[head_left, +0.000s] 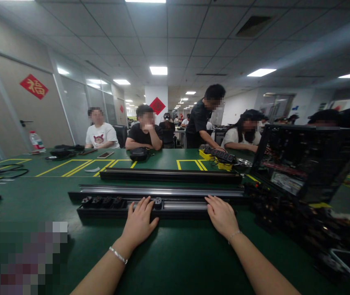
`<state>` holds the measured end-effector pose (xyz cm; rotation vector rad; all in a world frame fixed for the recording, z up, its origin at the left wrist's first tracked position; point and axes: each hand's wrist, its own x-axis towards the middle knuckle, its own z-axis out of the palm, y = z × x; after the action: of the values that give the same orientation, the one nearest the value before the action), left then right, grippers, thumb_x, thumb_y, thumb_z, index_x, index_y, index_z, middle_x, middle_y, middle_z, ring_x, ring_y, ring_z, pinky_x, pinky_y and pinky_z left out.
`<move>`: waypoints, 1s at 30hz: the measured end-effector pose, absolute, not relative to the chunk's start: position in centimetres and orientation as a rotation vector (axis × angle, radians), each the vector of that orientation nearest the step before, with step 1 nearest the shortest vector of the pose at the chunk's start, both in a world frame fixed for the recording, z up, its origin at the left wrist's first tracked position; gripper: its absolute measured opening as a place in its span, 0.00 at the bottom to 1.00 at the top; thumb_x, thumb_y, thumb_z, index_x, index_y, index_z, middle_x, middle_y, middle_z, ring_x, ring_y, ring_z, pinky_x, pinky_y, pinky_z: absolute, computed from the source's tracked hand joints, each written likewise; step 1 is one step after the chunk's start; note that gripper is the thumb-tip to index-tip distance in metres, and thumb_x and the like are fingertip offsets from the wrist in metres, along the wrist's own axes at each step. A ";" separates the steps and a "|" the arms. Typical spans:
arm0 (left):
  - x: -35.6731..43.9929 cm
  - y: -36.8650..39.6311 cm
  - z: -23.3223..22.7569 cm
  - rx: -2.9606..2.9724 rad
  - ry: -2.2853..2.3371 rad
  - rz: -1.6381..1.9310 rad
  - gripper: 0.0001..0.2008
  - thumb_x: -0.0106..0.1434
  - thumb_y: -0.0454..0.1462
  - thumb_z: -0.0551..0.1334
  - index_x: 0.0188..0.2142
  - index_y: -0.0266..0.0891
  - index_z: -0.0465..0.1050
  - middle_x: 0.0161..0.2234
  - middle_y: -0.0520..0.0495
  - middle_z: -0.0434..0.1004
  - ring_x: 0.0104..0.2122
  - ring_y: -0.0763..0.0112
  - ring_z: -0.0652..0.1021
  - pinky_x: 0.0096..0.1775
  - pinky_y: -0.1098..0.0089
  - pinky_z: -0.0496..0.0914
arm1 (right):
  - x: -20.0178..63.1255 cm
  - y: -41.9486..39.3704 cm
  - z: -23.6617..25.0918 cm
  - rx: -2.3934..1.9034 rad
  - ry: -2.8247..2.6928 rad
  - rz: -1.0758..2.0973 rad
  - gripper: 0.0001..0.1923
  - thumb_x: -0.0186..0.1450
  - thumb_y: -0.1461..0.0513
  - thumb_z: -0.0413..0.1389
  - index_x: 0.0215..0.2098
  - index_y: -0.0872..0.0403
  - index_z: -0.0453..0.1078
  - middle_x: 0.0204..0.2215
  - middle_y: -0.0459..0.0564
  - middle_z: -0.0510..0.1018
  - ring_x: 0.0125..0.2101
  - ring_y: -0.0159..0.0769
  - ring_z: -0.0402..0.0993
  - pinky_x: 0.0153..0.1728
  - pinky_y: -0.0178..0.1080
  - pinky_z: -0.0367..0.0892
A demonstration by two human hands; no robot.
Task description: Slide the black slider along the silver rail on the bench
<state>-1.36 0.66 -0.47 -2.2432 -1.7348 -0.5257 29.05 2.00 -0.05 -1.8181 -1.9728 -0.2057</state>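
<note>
A long black channel (175, 214) lies crosswise on the green table, nearest to me. Several small black round modules, like socket inserts (97, 201), sit in a row at its left end. A single module (158, 202) stands apart, just right of my left fingers. My left hand (139, 223) lies over the channel with fingers stretched out and thumb apart. Near the channel's right end rests my right hand (222, 215), fingers extended over the edge. Neither hand is closed round anything. What lies beneath my fingers is hidden.
Behind lie a second channel (162, 191) and a third one (171, 175). An open black case (304, 164) and a dark heap of small parts (304, 229) stand at right. Cables (4, 170) lie far left. Several people sit or stand across the table; one reaches toward a power strip (219, 155).
</note>
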 end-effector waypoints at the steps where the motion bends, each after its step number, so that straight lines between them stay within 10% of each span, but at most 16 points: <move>1: -1.4 0.7 -0.5 -2.246 -1.736 -0.520 0.25 0.59 0.44 0.54 0.56 0.41 0.63 0.60 0.43 0.60 0.60 0.56 0.60 0.58 0.47 0.51 | 29.0 2.0 0.0 -1.816 -1.972 -0.208 0.23 0.66 0.59 0.39 0.53 0.51 0.67 0.54 0.46 0.69 0.56 0.38 0.60 0.54 0.44 0.54; 30: -0.3 0.4 -0.4 -2.279 -1.698 -0.496 0.25 0.59 0.43 0.54 0.57 0.44 0.61 0.60 0.46 0.60 0.52 0.58 0.68 0.56 0.50 0.53 | 29.1 2.1 -0.2 -1.807 -1.971 -0.222 0.22 0.65 0.60 0.40 0.53 0.51 0.68 0.54 0.47 0.69 0.56 0.37 0.60 0.55 0.43 0.53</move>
<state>-0.34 0.35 -0.44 -2.2792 -1.6981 -0.4957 29.08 2.10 -0.18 -1.8074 -1.9712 -0.2221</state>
